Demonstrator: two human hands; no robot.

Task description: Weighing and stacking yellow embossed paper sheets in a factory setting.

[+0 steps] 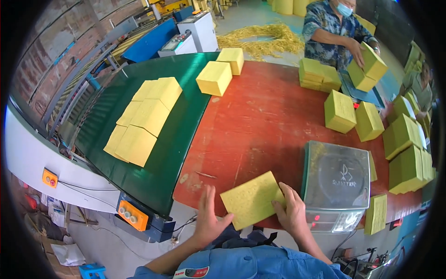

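A block of stacked yellow paper [251,199] is tilted in front of me, over the near edge of the red table [251,125]. My right hand [292,209] grips its right side, with the thumb on the face towards me and the fingers along the edge. On the other side my left hand [210,221] is open, fingers stretched upward. Its thumb points at the block's lower left edge; whether it touches, I cannot tell. Just right of my right hand stands a scale-like box [335,179] with a clear cover and red lights.
Several yellow paper blocks [144,121] lie on the green conveyor belt [174,125] at left. Two blocks [214,78] stand at its far right edge. More blocks [406,135] are piled at right. Across the table, a masked co-worker [325,32] handles blocks over a blue-topped scale [350,86].
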